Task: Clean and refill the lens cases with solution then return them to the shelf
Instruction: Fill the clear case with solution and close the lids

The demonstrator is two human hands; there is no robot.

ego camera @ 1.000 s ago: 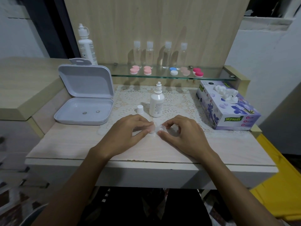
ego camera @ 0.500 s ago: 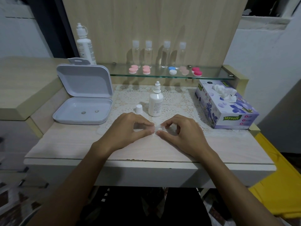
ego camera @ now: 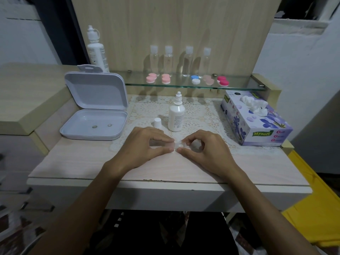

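Where hands (ego camera: 176,148) meet, "Mysoft" tissue box (ego camera: 257,122) beside.

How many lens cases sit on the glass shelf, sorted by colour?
Light pink lens cases: 2
Blue and white lens case: 1
Pale beige lens case: 1
Hot pink lens case: 1
Total on the glass shelf: 5

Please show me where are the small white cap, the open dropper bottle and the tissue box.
small white cap (ego camera: 157,123): head view, on its side wall.
open dropper bottle (ego camera: 176,117): head view, on the middle of its white body.
tissue box (ego camera: 257,126): head view, on its purple top face.
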